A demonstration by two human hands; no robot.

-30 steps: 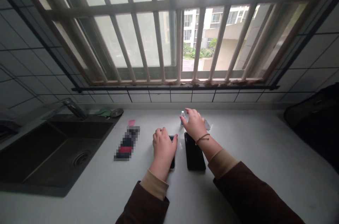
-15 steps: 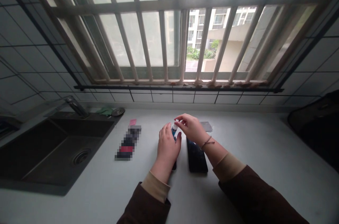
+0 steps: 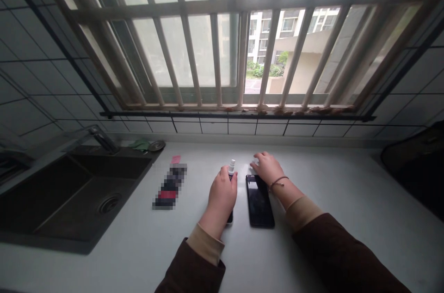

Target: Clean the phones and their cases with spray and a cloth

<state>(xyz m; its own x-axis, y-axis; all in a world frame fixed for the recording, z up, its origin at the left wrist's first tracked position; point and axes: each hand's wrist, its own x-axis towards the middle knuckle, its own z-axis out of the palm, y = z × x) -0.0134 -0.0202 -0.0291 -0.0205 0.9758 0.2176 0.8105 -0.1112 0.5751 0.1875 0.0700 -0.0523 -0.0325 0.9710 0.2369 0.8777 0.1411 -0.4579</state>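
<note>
My left hand is closed around a small spray bottle whose white nozzle sticks up bare above the fingers. Most of the bottle's body is hidden by the hand. To the right, my right hand is low over the counter with a small whitish, see-through cap between its fingertips. Just in front of that hand a black smartphone lies face up. Partly covered by my left hand and wrist is another dark, phone-like thing.
On the left, a dark sink with a faucet is set into the white counter. A blurred-out dark and red item lies beside it, near a pink slip. A green cloth and drain strainer are behind. A dark bag-like object stands far right.
My right hand has pulled the cap off the bottle and moved right, down behind the smartphone. The white nozzle now shows. My left hand stays nearly in place.
</note>
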